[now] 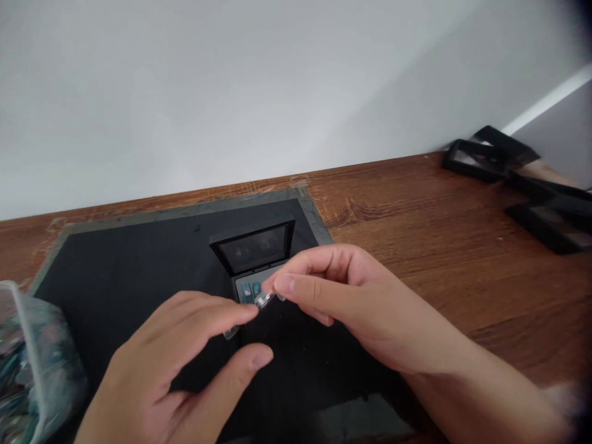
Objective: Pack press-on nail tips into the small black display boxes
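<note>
Near the middle of the view, my right hand [342, 287] pinches a small clear, shiny piece [263, 300] between thumb and fingertips. My left hand [185, 364] has its thumb and index finger apart, with the index fingertip at the piece's left end. Just behind the hands stands a small black case [252, 246] with its windowed lid raised. Teal pieces [252, 291] lie on its grey inside, partly hidden by my fingers. Another clear piece [230, 333] shows beside my left index finger; what bears it is hidden.
A translucent tub [60, 364] of many small coloured pieces stands at the left edge. A black mat [129, 265] covers part of the wooden table [393, 209]. Several black frame-like cases [476, 160] lie at the right, before a pale wall.
</note>
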A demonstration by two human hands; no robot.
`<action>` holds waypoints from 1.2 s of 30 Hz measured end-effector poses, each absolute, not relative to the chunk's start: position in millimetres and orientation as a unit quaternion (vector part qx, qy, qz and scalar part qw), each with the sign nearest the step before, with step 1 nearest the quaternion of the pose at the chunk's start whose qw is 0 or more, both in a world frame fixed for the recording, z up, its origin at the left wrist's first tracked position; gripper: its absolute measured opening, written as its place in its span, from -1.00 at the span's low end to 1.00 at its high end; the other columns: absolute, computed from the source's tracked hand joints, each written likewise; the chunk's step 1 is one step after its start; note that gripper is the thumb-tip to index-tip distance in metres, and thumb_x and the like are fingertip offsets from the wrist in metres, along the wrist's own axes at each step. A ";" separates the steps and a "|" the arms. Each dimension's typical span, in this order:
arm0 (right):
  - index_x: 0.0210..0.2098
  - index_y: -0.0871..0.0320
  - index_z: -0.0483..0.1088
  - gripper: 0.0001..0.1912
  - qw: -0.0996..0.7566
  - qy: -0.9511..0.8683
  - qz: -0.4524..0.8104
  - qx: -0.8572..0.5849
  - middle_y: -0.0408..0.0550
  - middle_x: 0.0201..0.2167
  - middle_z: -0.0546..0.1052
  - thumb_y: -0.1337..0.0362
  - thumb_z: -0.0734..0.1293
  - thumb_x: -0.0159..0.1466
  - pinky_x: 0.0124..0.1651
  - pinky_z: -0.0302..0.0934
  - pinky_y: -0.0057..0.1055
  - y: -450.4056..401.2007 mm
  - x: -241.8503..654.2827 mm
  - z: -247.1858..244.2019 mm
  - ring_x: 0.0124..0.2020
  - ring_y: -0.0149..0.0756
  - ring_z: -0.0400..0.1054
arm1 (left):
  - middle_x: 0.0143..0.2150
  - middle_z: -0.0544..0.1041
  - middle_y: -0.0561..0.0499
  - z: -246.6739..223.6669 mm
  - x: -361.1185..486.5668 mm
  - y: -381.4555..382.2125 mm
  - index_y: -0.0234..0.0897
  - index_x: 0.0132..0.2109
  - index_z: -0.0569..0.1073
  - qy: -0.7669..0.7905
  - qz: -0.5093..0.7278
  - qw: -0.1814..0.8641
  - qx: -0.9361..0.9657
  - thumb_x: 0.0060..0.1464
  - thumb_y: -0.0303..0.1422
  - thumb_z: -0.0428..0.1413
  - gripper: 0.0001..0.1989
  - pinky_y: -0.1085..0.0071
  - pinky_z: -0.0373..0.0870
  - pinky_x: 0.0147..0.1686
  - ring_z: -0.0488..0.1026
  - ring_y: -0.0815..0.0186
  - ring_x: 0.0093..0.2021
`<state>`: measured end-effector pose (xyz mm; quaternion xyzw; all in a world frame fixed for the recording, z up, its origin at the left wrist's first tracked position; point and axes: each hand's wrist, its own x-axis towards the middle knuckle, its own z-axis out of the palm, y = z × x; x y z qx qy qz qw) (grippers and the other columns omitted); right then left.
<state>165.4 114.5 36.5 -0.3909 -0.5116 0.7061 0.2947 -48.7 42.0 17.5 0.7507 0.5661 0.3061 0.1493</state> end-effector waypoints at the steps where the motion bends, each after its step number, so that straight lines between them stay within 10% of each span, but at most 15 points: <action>1: -0.36 0.11 0.64 -0.82 0.290 -0.509 0.715 -0.382 -0.23 -0.57 0.52 0.23 0.41 0.33 -0.42 0.19 -0.56 112.7 163.3 37.1 -0.54 -0.55 0.30 | -0.16 0.68 0.10 18.9 -42.5 41.5 0.03 -0.07 0.60 0.561 0.333 0.164 0.740 0.17 -0.21 0.25 -0.83 0.32 0.62 -0.26 0.64 0.18 -0.15; 13: -0.38 0.15 0.56 -0.85 0.267 -0.443 0.770 -0.374 -0.32 -0.65 0.25 0.25 0.57 0.15 -0.56 -0.16 -0.57 98.2 152.6 31.1 -0.61 -0.60 0.03 | -0.33 0.64 0.06 14.6 -24.2 37.4 -0.13 -0.25 0.60 0.621 0.492 0.297 0.533 0.15 -0.29 0.29 -0.95 0.44 0.56 -0.34 0.57 0.32 -0.38; 24: -0.37 0.19 0.57 -0.86 0.249 -0.469 0.777 -0.338 -0.29 -0.64 0.30 0.25 0.53 0.20 -0.56 -0.12 -0.55 102.2 153.8 33.2 -0.59 -0.58 0.05 | -0.43 0.47 0.09 18.8 -37.6 48.9 -0.16 -0.35 0.57 0.539 0.457 0.598 0.378 0.13 -0.12 0.32 -0.76 0.61 0.45 -0.29 0.38 0.43 -0.35; 36: -0.15 0.20 0.56 -0.69 0.349 -0.563 0.682 -0.310 -0.36 -0.59 0.26 0.36 0.58 0.12 -0.57 -0.04 -0.58 98.5 158.2 32.0 -0.60 -0.61 0.04 | -0.42 0.42 0.06 17.7 -37.8 52.1 -0.20 -0.38 0.53 0.503 0.435 0.642 0.381 0.21 -0.13 0.25 -0.71 0.55 0.38 -0.28 0.32 0.39 -0.34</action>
